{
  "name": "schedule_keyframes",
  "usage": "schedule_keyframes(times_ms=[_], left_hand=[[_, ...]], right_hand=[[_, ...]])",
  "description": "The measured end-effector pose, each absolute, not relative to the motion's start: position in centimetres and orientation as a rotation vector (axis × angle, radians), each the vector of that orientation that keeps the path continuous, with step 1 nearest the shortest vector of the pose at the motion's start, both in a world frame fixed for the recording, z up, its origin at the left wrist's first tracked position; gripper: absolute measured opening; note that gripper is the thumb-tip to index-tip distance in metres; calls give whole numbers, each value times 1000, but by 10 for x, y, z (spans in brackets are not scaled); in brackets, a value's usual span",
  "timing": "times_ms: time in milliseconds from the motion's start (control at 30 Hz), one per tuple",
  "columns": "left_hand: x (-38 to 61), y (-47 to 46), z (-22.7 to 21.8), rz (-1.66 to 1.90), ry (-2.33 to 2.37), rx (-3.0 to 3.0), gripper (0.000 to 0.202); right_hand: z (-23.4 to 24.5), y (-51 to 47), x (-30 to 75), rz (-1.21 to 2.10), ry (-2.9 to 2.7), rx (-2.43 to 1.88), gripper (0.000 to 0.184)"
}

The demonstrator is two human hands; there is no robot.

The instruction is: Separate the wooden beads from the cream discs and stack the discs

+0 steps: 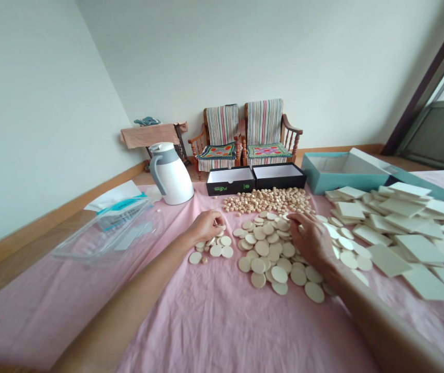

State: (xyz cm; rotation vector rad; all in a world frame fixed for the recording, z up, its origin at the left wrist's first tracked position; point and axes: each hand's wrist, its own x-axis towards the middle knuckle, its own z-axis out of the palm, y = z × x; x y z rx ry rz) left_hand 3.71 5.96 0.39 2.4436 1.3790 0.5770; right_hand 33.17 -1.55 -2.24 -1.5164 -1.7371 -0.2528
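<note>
**Colour key.** We mark the cloth (214, 321) as plain pale pink. The round discs (268, 254) at centre are cream. The small pegs (264, 201) beyond them are light tan, and the square tiles (412, 228) at right are off-white. At far left we note a white jug (171, 176) with a grey handle and lid. The two boxes (230, 187) behind the pegs are black outside and white inside, the left one bearing a green mark. The open box (323, 178) to their right is teal. The armchairs (245, 124) show multicoloured vertical stripes, with bright patterned, green-edged cushions (217, 151).
</note>
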Motion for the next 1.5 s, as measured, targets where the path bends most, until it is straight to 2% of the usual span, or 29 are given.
schedule_keyframes(times_ms=[433, 600, 900, 1033, 1133, 1367, 1500], left_hand=[[34, 61, 0, 506, 1417, 2474, 20], [34, 63, 2, 510, 1418, 2459, 18], [56, 58, 9, 753, 1620, 2357, 16], [78, 57, 18, 847, 1357, 2123, 20], [80, 59, 21, 825, 1174, 2046, 28], [46, 58, 6, 434, 1482, 2506, 16], [45, 54, 3, 444, 1485, 2528, 15]], right_hand=[[-20, -17, 331, -263, -1741, -1519, 21], [-17, -18, 331, -260, -1738, -1515, 20], [-22, -16, 332, -286, -1763, -1527, 21], [-20, -17, 331, -288, -1762, -1524, 20], [-17, -18, 331, -279, -1758, -1519, 20], [-20, -17, 331, -298, -1773, -1535, 19], [-21, -17, 331, -293, -1775, -1546, 18]])
